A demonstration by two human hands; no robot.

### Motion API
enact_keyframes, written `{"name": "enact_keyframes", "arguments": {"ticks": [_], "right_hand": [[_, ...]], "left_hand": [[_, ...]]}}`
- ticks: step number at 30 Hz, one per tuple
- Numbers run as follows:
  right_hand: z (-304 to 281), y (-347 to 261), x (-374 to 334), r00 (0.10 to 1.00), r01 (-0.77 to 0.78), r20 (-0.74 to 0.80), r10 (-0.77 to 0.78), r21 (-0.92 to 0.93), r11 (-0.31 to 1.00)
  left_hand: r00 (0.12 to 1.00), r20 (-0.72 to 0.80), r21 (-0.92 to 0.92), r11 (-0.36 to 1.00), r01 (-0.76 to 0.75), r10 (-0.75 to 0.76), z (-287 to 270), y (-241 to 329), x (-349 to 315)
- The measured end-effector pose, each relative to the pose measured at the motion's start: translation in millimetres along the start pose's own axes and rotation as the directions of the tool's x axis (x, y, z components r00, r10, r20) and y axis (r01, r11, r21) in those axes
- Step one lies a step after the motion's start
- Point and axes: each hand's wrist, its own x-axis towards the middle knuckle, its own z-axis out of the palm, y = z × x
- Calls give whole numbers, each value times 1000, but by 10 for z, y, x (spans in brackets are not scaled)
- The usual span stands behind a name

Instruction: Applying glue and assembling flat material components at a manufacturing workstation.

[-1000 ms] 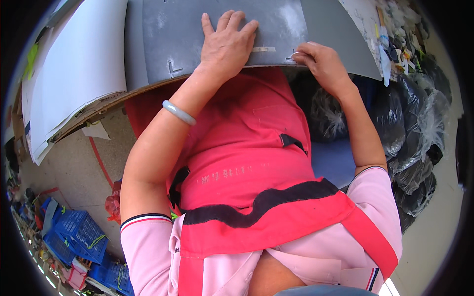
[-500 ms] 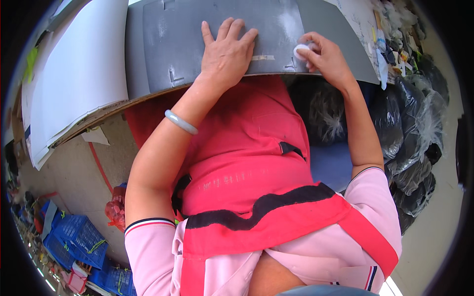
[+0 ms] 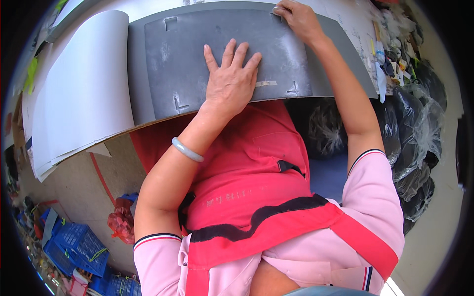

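A dark grey template sheet (image 3: pixel 187 64) with L-shaped cuts near its corners and white powdery smears lies on a larger grey sheet (image 3: pixel 340 74). My left hand (image 3: pixel 229 81) rests flat on the template, fingers spread, with a pale bangle (image 3: pixel 187 149) on that wrist. At the template's far right corner, beside its corner cut, my right hand (image 3: pixel 300 20) is closed in a pinch. Its fingers mostly hide the small white disc held in them. A short strip of beige tape (image 3: pixel 266 83) sticks to the template near its front edge.
White sheets (image 3: pixel 81 84) curl up at the left of the table. Scraps and small tools (image 3: pixel 395 59) lie at the far right. Black plastic bags (image 3: pixel 414 143) stand on the right, blue crates (image 3: pixel 81 244) at the lower left, and a red bag (image 3: pixel 121 219) hangs nearby.
My right hand has moved from the template's near right corner to its far right corner, still pinching the white disc. My left hand stays flat on the template.
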Motion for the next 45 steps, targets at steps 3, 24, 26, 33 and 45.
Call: {"name": "enact_keyframes", "arguments": {"ticks": [3,24,26,33,45], "right_hand": [[43,-87,53,976,216,-104,-192,348,912],[112,-894,433,929,-369,134,344,362,856],[340,-1208,565,968,-186,212,133,252,950],[991,-1831,937,961,214,143,-235,148,965],[1035,-1906,1145,915,313,331,-231,-223,923]], "left_hand": [[1000,-3,8,1000,14,-14,-16,-37,-21],[1000,8,63,998,29,-30,-14,-2,-19],[1000,4,47,999,16,-17,-8,5,-10],[999,29,2,1000,26,-26,8,-21,-26],[1000,-10,-100,995,1,-2,103,-58,-44]]}}
